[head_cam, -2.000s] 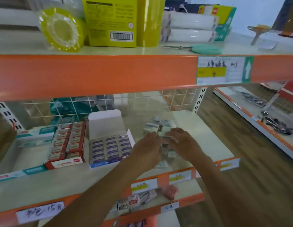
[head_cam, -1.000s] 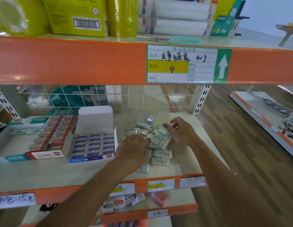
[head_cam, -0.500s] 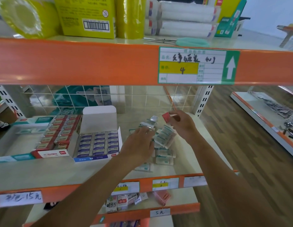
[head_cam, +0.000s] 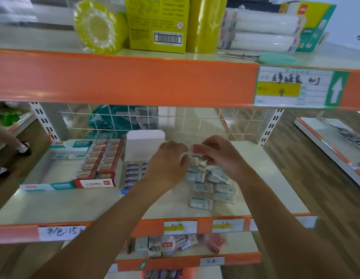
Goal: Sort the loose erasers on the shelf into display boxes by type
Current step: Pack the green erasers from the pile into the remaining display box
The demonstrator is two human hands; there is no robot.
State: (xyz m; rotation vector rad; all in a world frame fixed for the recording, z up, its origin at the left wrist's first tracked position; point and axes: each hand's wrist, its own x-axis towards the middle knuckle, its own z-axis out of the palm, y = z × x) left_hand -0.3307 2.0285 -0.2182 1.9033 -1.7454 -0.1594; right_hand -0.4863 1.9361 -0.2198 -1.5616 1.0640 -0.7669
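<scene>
Several loose erasers in teal-and-white wrappers lie in a pile (head_cam: 211,184) on the right half of the middle shelf (head_cam: 74,202). My right hand (head_cam: 221,156) pinches a red-wrapped eraser (head_cam: 198,148) above the pile. My left hand (head_cam: 167,164) reaches in from the left, its fingertips at that eraser's left end; whether it grips the eraser is unclear. A red display box (head_cam: 100,164) of red erasers stands at the left. Beside it a blue display box (head_cam: 134,172) with a raised white lid is partly hidden by my left hand.
A long teal-and-white box (head_cam: 46,186) lies at the far left of the shelf. The orange upper shelf edge (head_cam: 124,77) hangs low overhead, carrying yellow tape rolls (head_cam: 98,27) and scissors (head_cam: 271,57). Small packs (head_cam: 165,244) sit on the lower shelf. A person's feet (head_cam: 24,150) are at the left.
My right hand lifted a red-wrapped eraser out of the pile and holds it higher. My left hand rose from the pile and moved right, up to that eraser.
</scene>
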